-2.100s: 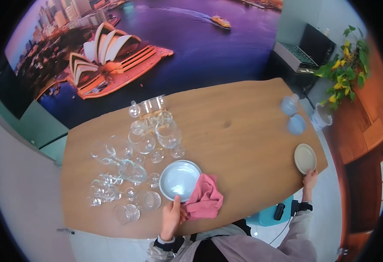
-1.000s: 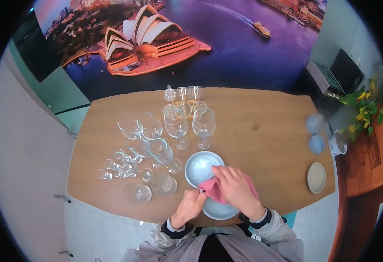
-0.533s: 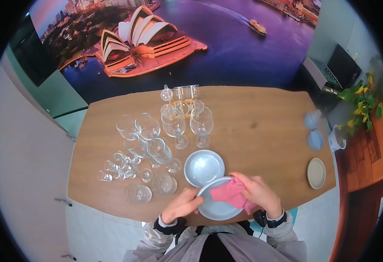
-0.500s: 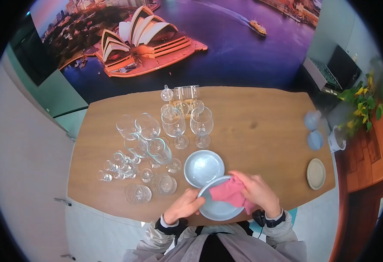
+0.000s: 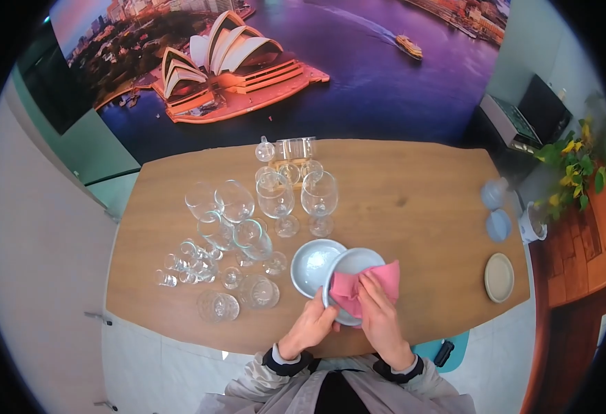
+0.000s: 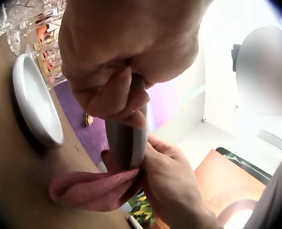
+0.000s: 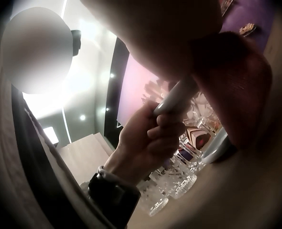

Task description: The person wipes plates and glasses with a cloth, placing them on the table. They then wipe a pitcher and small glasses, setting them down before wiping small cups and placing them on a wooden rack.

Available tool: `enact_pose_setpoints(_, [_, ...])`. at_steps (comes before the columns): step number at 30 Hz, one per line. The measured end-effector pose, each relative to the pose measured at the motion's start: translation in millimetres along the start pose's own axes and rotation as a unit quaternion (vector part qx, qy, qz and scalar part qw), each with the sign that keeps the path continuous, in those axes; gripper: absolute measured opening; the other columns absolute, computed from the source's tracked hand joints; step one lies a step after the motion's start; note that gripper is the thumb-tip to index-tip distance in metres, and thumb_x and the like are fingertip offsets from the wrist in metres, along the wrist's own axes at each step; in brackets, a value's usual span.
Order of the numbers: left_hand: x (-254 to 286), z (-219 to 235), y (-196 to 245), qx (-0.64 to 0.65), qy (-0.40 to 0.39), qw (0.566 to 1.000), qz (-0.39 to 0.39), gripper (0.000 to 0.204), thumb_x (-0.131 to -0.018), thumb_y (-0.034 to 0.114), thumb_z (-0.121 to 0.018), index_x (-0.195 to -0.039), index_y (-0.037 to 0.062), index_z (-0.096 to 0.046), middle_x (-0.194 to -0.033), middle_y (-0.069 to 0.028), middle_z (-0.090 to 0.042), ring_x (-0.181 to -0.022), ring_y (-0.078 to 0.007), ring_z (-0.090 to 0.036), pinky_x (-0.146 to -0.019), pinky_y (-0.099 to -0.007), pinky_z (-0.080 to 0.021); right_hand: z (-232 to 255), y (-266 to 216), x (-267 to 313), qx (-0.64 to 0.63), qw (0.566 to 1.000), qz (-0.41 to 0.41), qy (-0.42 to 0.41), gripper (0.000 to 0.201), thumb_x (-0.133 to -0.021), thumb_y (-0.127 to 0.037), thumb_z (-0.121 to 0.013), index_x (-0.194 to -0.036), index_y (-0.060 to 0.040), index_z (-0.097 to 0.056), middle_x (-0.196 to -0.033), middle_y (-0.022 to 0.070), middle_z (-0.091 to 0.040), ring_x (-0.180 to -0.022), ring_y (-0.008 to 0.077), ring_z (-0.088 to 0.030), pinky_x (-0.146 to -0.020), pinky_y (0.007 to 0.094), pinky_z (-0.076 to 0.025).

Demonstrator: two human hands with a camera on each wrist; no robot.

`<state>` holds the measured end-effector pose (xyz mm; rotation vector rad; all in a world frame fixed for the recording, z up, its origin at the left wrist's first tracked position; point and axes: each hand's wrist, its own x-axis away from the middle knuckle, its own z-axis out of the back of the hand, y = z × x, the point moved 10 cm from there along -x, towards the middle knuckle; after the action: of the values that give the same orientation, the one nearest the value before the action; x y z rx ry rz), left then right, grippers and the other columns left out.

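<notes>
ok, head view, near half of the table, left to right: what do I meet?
Leftmost small glass → short tumbler → second short tumbler → left hand → right hand → cream plate. Left out for overlap: held plate, pink cloth, blue-gray plate on the table.

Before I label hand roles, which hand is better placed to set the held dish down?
Probably the left hand: it grips the dish directly, while the right hand holds the pink cloth against it.

Two grey-blue dishes [image 5: 350, 262] are counted, one cream dish [image 5: 499, 278], one pink cloth [image 5: 387, 274]. Two pale-blue vessels [image 5: 498, 225] are noted. Six large-bowled glasses [image 5: 319, 194] are tallied, two teal-rimmed; two cut-glass tumblers [image 5: 259, 292] are logged. Small glasses [image 5: 191, 262] cannot be counted: overlapped.
</notes>
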<state>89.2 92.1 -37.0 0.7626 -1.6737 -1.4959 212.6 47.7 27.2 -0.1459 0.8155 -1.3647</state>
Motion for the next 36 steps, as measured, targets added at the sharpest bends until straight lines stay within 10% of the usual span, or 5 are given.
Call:
enact_pose_setpoints(16, [10.5, 16.9, -7.4, 0.095, 0.047, 0.991, 0.087, 0.04, -0.092, 0.015, -0.044, -0.13, 0.0022, -0.041, -0.071, -0.0049, -0.057, -0.052, -0.0105, -0.052, -0.043, -0.0242, -0.038, 26.8, 26.8, 1.6, -0.057, 0.992, -0.042, 0.102, 0.021, -0.088, -0.011, -0.071, -0.089, -0.002, -0.052, -0.119, 0.0172, -0.056, -0.102, 0.0313, -0.061, -0.087, 0.0376, -0.051])
enact_pose_setpoints(22, [9.3, 3.2, -28.3, 0.183, -0.02, 0.974, 0.128, 0.053, -0.089, 0.014, -0.044, -0.14, 0.0028, -0.037, -0.064, -0.0013, -0.049, -0.043, -0.0089, -0.04, -0.039, -0.0241, -0.032, -28.4, 113.7, 19.9, -0.684, 0.633, -0.341, 0.119, 0.024, -0.103, -0.025, -0.053, -0.12, -0.0082, -0.054, -0.122, 0.0076, -0.059, -0.118, 0.0162, -0.057, -0.097, 0.0273, -0.047])
enact_pose_setpoints(28, [14.7, -19.0, -19.3, 0.265, -0.101, 0.942, 0.182, 0.052, -0.085, 0.013, -0.046, -0.134, -0.0027, -0.044, -0.062, -0.0022, -0.051, -0.036, -0.0091, -0.036, -0.033, -0.0231, -0.027, -56.5, 29.6, -5.3, -0.825, 0.494, -0.273, -0.022, 0.053, -0.103, -0.034, -0.049, -0.147, -0.0077, -0.037, -0.14, 0.0118, -0.051, -0.135, 0.0245, -0.045, -0.114, 0.0405, -0.038])
enact_pose_setpoints(31, [9.5, -18.0, -13.2, 0.159, -0.05, 0.976, 0.144, 0.051, -0.088, 0.016, -0.045, -0.137, 0.0012, -0.043, -0.068, -0.0017, -0.054, -0.045, -0.0089, -0.045, -0.038, -0.0225, -0.033, -44.0, -0.7, -5.0, -0.75, 0.63, -0.194, -0.051, 0.053, -0.104, -0.034, -0.046, -0.147, -0.0063, -0.036, -0.145, 0.0132, -0.048, -0.135, 0.026, -0.045, -0.113, 0.0424, -0.039])
enact_pose_setpoints(36, [10.6, 6.4, -4.9, 0.04, 0.033, 0.998, 0.025, 0.039, -0.092, 0.014, -0.045, -0.127, -0.0029, -0.049, -0.074, -0.0053, -0.06, -0.053, -0.0094, -0.055, -0.046, -0.0244, -0.043, -89.3, 53.7, 50.3, -0.868, 0.425, -0.248, -0.066, 0.043, -0.104, -0.023, -0.047, -0.142, -0.0045, -0.044, -0.141, 0.0147, -0.052, -0.125, 0.028, -0.055, -0.105, 0.0414, -0.048])
